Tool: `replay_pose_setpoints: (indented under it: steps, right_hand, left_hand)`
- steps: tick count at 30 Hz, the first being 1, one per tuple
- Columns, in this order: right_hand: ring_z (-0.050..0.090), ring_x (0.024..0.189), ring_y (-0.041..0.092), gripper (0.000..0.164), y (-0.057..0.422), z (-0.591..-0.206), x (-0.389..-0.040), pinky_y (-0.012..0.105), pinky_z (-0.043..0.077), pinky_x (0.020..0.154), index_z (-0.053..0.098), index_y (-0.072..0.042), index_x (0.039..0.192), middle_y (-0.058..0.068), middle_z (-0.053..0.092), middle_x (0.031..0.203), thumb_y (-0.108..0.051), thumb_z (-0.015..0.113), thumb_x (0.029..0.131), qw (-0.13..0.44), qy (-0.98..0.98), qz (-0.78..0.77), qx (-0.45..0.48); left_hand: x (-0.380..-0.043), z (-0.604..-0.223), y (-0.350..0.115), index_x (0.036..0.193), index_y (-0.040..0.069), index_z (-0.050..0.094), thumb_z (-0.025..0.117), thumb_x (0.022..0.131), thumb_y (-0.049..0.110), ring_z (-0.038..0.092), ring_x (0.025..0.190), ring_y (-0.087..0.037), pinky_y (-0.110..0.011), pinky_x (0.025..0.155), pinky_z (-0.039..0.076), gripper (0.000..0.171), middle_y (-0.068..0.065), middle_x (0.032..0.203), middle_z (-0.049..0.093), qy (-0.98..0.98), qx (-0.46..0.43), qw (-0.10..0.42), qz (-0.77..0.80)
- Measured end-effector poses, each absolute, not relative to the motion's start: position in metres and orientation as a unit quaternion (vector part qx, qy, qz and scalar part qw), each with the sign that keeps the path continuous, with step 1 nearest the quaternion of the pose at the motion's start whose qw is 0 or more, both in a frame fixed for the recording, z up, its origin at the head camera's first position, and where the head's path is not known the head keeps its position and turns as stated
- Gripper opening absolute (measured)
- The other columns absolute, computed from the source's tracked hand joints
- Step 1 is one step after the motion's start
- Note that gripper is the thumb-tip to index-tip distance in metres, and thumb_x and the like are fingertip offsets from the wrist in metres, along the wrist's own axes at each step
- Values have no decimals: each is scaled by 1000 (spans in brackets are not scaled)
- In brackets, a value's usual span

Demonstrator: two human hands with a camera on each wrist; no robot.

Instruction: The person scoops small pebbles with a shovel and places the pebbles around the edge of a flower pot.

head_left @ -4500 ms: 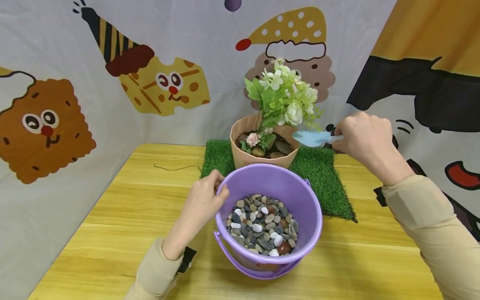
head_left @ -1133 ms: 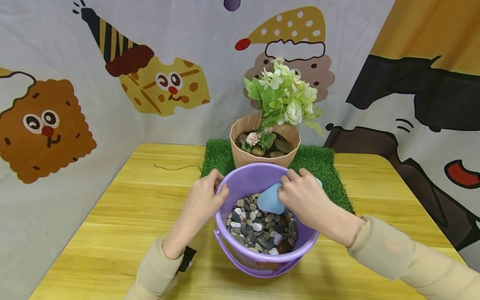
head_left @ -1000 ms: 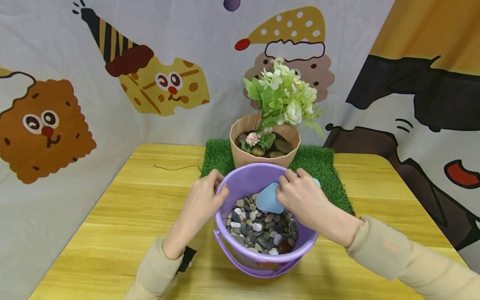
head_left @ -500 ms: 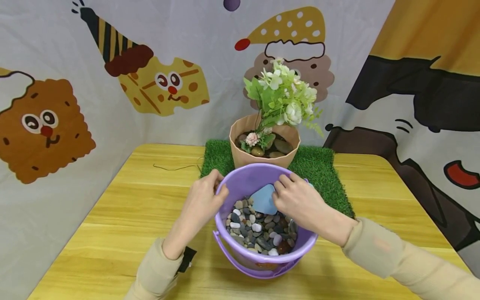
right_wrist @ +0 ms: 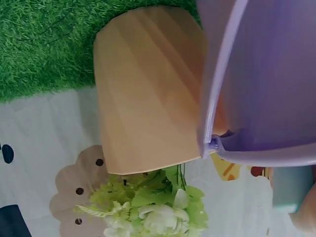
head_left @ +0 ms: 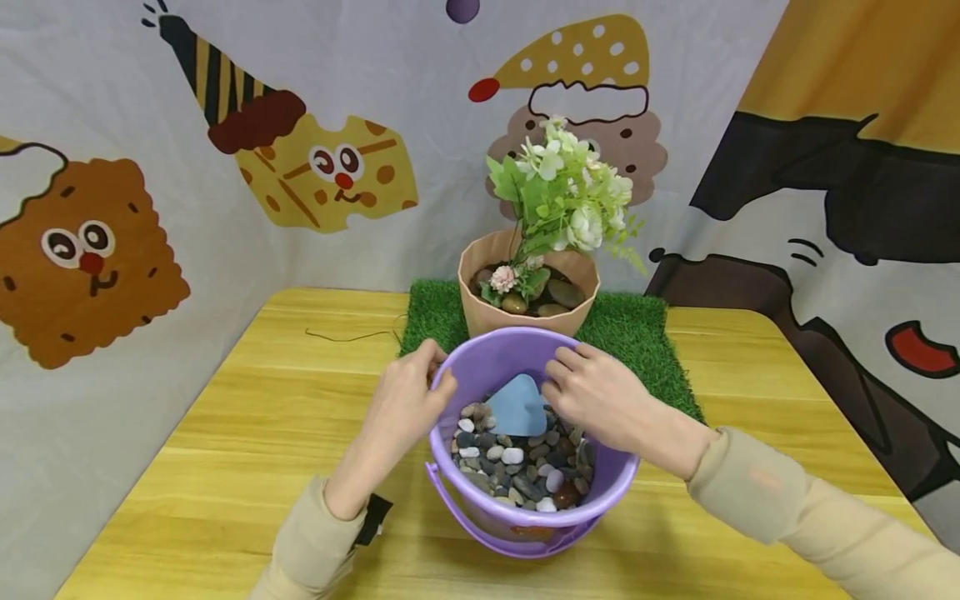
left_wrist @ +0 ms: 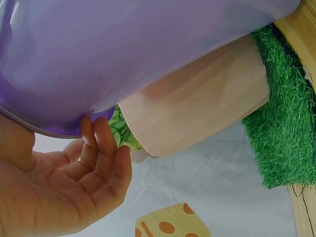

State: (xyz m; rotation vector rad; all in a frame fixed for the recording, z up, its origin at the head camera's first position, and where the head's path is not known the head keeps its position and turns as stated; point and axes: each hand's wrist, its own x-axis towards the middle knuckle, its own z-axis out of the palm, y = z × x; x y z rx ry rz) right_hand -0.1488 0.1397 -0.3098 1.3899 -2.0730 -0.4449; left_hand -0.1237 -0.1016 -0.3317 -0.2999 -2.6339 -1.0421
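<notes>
My left hand (head_left: 405, 392) pinches the left rim of a purple bucket (head_left: 525, 522), thumb inside; in the left wrist view the bent fingers (left_wrist: 105, 143) sit against the outer wall. Pebbles (head_left: 517, 475) in grey, white, tan and reddish brown cover the bucket's bottom. Over its right rim reaches my right hand (head_left: 600, 400), gripping a small light-blue trowel. The trowel's blade (head_left: 517, 408) lies slanted among the pebbles at the far left inside, its lower edge reaching into them. In the right wrist view the trowel's handle end (right_wrist: 291, 190) sticks out from the hand, mostly hidden.
Right behind the bucket stands a peach flowerpot (head_left: 525, 323) with stones, white-green flowers (head_left: 573, 183) and a small pink bloom. It rests on a green turf mat (head_left: 637, 342). A thin dark wire (head_left: 348, 337) lies left on the wooden table (head_left: 247, 442). Cartoon-printed cloth (head_left: 375, 50) hangs behind.
My right hand has come from beside the flowers, high at the right, down into the bucket with the trowel. Lately the blade has slid left and lower into the pebbles. The left hand stays put.
</notes>
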Motion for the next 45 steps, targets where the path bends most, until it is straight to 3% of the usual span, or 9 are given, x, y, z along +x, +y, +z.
replay_pose_setpoints:
  steps: [6, 11, 21, 33, 45]
  right_hand:
    - [51, 68, 20, 6, 131, -313, -151, 30, 41, 59, 65, -12, 73, 1, 58, 71, -14, 70, 71, 314, -753, -156, 556]
    - [51, 66, 17, 5, 134, -313, -154, 29, 42, 59, 67, -15, 75, -2, 58, 70, -16, 70, 71, 289, -752, -147, 574]
    - [49, 67, 12, 17, 135, -314, -159, 26, 45, 61, 69, -18, 76, -7, 59, 72, -19, 72, 59, 256, -755, -80, 598]
    - [53, 72, 10, 29, 144, -312, -166, 25, 47, 64, 73, -18, 88, -7, 64, 80, -22, 78, 60, 209, -766, 18, 607]
    - [51, 71, 8, 26, 154, -309, -166, 21, 47, 60, 72, -19, 85, -8, 63, 80, -17, 77, 59, 200, -774, 85, 595]
  left_hand:
    - [-124, -331, -101, 91, 3, 60, 60, 80, 6, 48, 54, -11, -19, 44, 42, 11, -6, 70, 61, -918, -105, 144, -353]
    - [-124, -331, -100, 91, 2, 60, 61, 81, 5, 49, 54, -12, -18, 44, 42, 11, -7, 70, 61, -918, -106, 142, -354]
    - [-124, -330, -103, 93, 2, 60, 60, 81, 5, 49, 55, -12, -18, 44, 43, 12, -7, 71, 61, -917, -101, 136, -360]
    - [-124, -331, -102, 93, 2, 60, 60, 81, 5, 49, 54, -11, -16, 43, 43, 12, -7, 71, 61, -916, -102, 131, -364]
    - [-124, -331, -103, 93, 2, 61, 60, 80, 4, 48, 54, -12, -18, 43, 42, 13, -7, 69, 60, -916, -102, 133, -365]
